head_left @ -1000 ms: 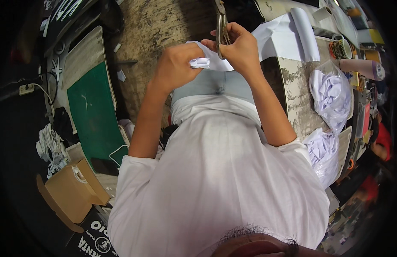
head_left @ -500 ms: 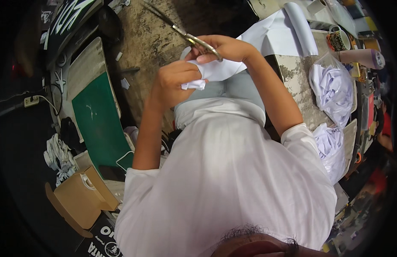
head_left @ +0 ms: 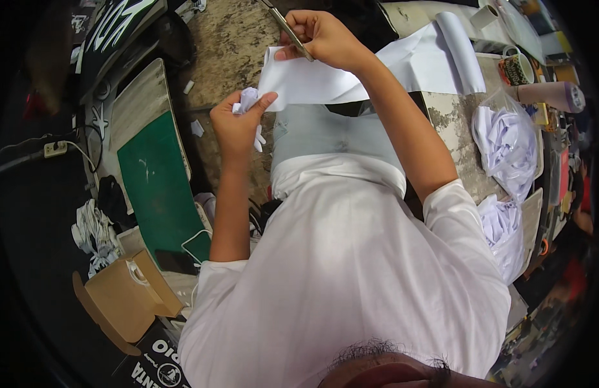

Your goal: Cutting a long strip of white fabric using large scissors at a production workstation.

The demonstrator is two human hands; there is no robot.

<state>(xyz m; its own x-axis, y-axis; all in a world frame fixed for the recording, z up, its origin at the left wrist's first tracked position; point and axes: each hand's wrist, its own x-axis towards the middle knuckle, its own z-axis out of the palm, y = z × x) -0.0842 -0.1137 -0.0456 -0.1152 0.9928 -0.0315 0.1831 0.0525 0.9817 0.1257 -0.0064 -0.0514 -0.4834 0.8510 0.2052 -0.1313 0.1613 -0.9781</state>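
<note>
A long white strip of smooth sheet material, fabric by its look (head_left: 306,81), stretches across my lap toward a white roll (head_left: 459,55) on the right. My left hand (head_left: 238,126) is closed round a crumpled white piece (head_left: 248,100), and its thumb lies by the strip's near left corner. My right hand (head_left: 328,40) grips metal scissors (head_left: 289,29), whose tips run out past the top of the view. Its thumb rests on the strip's far left corner, which seems pinched there too.
Clear plastic bags of white pieces (head_left: 503,142) lie at the right, near a mug (head_left: 516,69) and a pale tumbler (head_left: 551,96). On the left are a green board (head_left: 154,187), an open cardboard box (head_left: 125,301) and a power socket (head_left: 55,150).
My hands have moved apart: the right went up and away with the scissors, the left slightly left with the crumpled piece. More of the strip now lies spread between them.
</note>
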